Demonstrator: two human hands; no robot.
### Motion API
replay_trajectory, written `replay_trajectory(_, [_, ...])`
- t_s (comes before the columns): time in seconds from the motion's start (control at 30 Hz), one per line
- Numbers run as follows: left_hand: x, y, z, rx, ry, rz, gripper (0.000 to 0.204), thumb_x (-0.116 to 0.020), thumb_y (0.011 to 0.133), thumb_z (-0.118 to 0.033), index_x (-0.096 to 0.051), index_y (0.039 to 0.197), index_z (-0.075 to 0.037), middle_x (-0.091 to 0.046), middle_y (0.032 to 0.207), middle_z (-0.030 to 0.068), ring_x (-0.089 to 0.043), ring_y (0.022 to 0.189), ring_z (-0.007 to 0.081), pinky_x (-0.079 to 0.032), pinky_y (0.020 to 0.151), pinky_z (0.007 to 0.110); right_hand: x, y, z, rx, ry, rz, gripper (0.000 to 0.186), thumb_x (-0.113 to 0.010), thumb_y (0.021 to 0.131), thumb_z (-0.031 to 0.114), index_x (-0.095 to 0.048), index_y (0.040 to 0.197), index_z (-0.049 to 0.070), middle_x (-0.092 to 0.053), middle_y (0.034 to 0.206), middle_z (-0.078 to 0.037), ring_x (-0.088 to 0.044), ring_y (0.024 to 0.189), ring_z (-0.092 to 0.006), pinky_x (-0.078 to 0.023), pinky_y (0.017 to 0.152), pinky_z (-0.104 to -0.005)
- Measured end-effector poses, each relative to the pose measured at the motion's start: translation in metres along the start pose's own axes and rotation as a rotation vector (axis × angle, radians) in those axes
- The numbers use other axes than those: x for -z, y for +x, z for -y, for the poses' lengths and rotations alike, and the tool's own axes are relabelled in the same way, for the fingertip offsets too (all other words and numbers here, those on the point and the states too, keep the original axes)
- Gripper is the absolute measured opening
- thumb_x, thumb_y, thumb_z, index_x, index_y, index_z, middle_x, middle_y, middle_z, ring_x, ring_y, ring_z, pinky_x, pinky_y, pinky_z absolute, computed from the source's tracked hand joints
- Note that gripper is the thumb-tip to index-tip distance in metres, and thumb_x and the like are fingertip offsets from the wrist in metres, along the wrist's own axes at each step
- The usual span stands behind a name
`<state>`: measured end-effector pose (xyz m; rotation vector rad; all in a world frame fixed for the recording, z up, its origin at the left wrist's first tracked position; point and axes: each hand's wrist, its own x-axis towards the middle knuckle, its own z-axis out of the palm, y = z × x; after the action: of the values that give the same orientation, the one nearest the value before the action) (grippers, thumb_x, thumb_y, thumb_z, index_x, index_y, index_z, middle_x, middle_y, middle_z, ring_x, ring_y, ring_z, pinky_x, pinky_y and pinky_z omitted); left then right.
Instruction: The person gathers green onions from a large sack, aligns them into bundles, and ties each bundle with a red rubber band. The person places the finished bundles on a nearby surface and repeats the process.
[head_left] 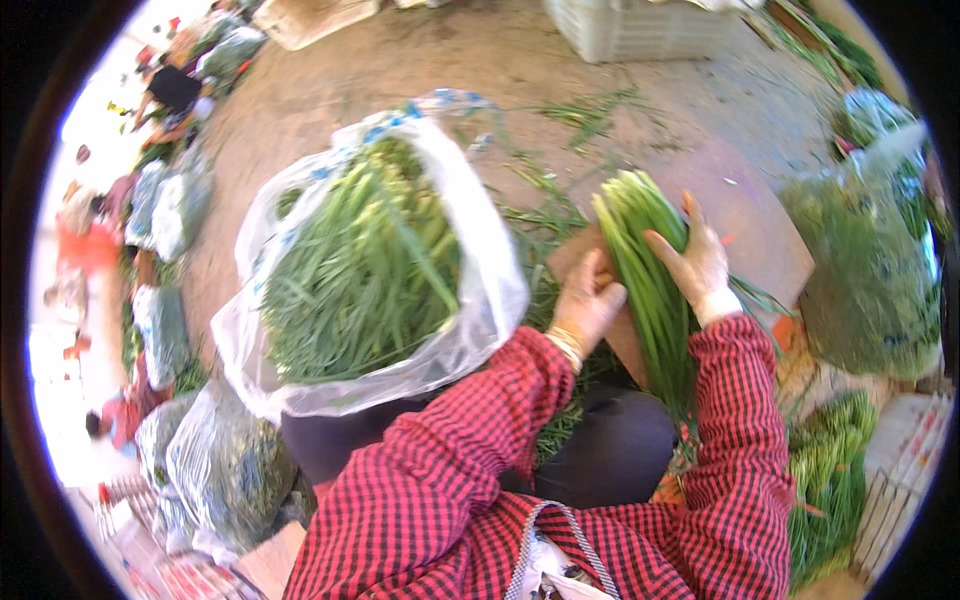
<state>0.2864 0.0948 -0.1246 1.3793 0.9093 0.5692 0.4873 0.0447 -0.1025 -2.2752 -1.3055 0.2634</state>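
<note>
The brown floor [420,62] spreads beneath everything, leaving room for produce within arm's reach. On it, just to the left of the working spot, an open clear plastic bag [497,265] has its mouth spread wide, probably so that the long-leaved greens [350,290] inside stay easy to get at. A filled clear bag of greens [865,290] stands at the far right, apart from the hands, and a heap of chive-like greens [835,480] lies below it, beside the right sleeve. In front of the knees a flat tan board [765,235] seems to give a firm surface under a bunch of long green stalks [645,270], which lies between the two hands with its pale ends away from the person and its leaves toward the lap, likely to keep the stalks aligned. The right hand [704,262] is spread open, thumb over the bunch and fingers along its right side, apparently steadying it; the left hand [588,302] is loosely curled at its left edge, and whether it grips any stalks I cannot tell. Loose green leaves [593,115] are scattered beyond the board.
</note>
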Motion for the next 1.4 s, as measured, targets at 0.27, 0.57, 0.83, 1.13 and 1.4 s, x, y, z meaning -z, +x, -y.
replay_trajectory(0.27, [0.096, -0.111, -0.078, -0.402, 0.048, 0.199, 0.035, -0.064, 0.093, -0.006, -0.062, 0.127, 0.001, -0.072, 0.107, 0.011, -0.07, 0.096, 0.018, -0.054, 0.087, 0.03, 0.027, 0.006, 0.044, -0.128, -0.273, 0.108, 0.077, -0.069, 0.091, 0.046, -0.041, 0.146, 0.0, -0.058, 0.134, -0.025, -0.057, 0.124, -0.0412, -0.046, 0.103, -0.0445])
replay_trajectory(0.57, [0.275, -0.081, -0.121, -0.651, 1.03, -0.401, 0.122, -0.091, 0.062, -0.048, -0.027, 0.151, 0.007, -0.034, 0.153, 0.0289, -0.033, 0.143, 0.0425, -0.028, 0.118, 0.048, 0.004, -0.049, 0.255, 0.497, 0.938, 0.31, 0.064, -0.073, 0.092, 0.025, -0.047, 0.142, -0.004, -0.058, 0.136, -0.017, -0.053, 0.129, -0.0239, -0.041, 0.11, -0.0363])
replay_trajectory(0.83, [0.282, 0.007, -0.121, -0.279, 1.152, -0.247, 0.144, -0.087, 0.054, -0.065, -0.011, 0.157, 0.003, -0.018, 0.162, 0.0258, -0.019, 0.151, 0.0381, -0.017, 0.122, 0.053, -0.064, 0.051, 0.324, 0.05, 1.06, 0.312, 0.083, -0.067, 0.092, 0.047, -0.04, 0.146, -0.009, -0.049, 0.146, -0.025, -0.045, 0.139, -0.0287, -0.034, 0.114, -0.0366])
replay_trajectory(1.13, [0.313, 0.021, -0.107, -0.425, 0.927, -0.264, 0.088, -0.072, 0.078, -0.036, -0.032, 0.151, -0.007, -0.047, 0.145, 0.0218, -0.046, 0.134, 0.0371, -0.035, 0.111, 0.051, -0.093, 0.008, 0.371, 0.318, 0.659, -0.049, 0.07, -0.075, 0.084, 0.03, -0.049, 0.139, -0.004, -0.056, 0.135, -0.026, -0.053, 0.13, -0.0356, -0.04, 0.111, -0.0398])
replay_trajectory(1.4, [0.37, -0.02, -0.11, -0.364, -0.241, -0.213, 0.058, -0.075, 0.078, 0.003, -0.055, 0.132, -0.006, -0.066, 0.119, 0.0031, -0.065, 0.104, 0.0157, -0.053, 0.093, 0.031, -0.036, -0.018, 0.362, 0.136, 1.432, 0.056, 0.049, -0.064, 0.097, 0.021, -0.05, 0.14, 0.001, -0.056, 0.137, -0.011, -0.051, 0.129, -0.0227, -0.039, 0.111, -0.0384])
